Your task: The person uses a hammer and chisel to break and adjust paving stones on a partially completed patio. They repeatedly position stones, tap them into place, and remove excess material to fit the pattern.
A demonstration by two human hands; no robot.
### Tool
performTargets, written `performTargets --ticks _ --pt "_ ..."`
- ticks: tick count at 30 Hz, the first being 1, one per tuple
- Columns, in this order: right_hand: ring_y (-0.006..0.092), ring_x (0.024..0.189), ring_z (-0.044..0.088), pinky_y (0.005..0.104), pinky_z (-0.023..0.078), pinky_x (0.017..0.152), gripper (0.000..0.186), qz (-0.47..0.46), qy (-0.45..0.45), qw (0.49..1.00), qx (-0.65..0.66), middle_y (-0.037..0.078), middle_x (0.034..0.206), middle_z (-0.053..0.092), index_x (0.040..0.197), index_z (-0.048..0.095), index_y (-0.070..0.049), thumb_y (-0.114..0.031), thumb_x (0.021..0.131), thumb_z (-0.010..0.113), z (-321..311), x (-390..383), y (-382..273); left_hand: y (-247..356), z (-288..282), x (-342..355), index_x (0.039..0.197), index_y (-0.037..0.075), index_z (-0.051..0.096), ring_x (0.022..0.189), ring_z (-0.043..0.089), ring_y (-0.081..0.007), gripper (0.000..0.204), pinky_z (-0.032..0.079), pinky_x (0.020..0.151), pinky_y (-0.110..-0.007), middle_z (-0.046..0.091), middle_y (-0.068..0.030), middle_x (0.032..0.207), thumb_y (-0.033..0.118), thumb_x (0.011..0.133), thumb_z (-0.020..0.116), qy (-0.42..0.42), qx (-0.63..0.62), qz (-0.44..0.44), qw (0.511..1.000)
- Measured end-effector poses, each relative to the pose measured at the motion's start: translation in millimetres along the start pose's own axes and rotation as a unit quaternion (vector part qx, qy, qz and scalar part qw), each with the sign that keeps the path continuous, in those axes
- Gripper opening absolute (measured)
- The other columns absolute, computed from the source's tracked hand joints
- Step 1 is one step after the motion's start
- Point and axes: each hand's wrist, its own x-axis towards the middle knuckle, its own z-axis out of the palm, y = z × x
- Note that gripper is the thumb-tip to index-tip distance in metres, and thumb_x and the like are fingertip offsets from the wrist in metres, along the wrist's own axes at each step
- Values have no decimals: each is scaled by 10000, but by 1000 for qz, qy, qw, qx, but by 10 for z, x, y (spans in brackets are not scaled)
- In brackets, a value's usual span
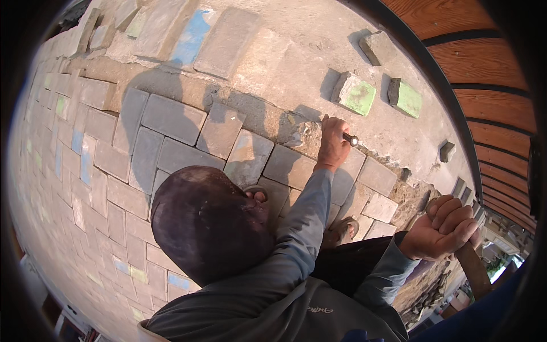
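My left hand (333, 139) is wrapped round a metal chisel (350, 138), whose round end sticks out beside the thumb. Its other end is hidden by the fist, which is over the rough border of the grey pavers (292, 166). Farther right and nearer my body, my right hand (441, 228) is raised and closed on a wooden handle (474, 269). The handle slants down from the fist. Whatever head it has cannot be made out.
Broken block pieces with green paint (360, 98) lie beyond my left hand. Loose slabs (228, 43) rest at the far left. A brown slatted panel (467, 68) curves along the right. My bent knee (208, 225) and sandalled foot (345, 228) are close to my left arm.
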Motion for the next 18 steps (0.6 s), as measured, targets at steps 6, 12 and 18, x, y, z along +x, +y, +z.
performTargets --ticks 6,12,18 --pt "58 427 366 254 301 401 207 574 -208 773 -173 -43 583 457 857 521 -112 -153 993 671 -673 -1502 770 -204 -79 -132 902 73 551 985 546 -367 264 343 1119 -576 538 -132 902 -81 715 655 1 63 -6 998" --pt "36 421 318 251 247 378 204 579 -127 804 -46 -63 567 399 866 509 -115 -142 986 672 -908 -1210 668 -74 -136 -230 878 89 555 962 546 -373 305 412 1024 -500 552 -114 878 -95 661 666 10 61 -15 998" --pt "50 408 305 256 223 366 181 470 -135 872 -31 -39 552 383 867 509 -78 -104 981 646 -395 -622 240 250 -163 189 888 79 550 1021 528 -390 318 408 981 -512 555 -134 939 -124 658 633 -8 48 23 999"
